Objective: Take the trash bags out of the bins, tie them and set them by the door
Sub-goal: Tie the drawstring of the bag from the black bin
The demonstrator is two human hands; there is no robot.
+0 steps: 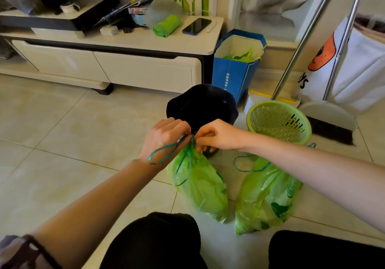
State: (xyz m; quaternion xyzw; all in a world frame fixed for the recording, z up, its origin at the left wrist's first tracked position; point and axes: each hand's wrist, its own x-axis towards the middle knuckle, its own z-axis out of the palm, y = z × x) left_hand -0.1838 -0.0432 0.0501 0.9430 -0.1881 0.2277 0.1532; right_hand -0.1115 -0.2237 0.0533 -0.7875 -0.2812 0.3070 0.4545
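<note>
Trash bag (pixel 201 187) neck hidden by both pinching hands.

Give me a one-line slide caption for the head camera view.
Both hands, left hand and right hand, pinch the drawstring of a green trash bag beside a second bag.

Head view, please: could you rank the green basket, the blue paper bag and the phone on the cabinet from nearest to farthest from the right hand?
From the right hand, which pinches the drawstring:
1. Green basket, just to its right on the floor.
2. Blue paper bag, farther back, beside the cabinet's end.
3. Phone, farthest, up on the cabinet top.
</note>
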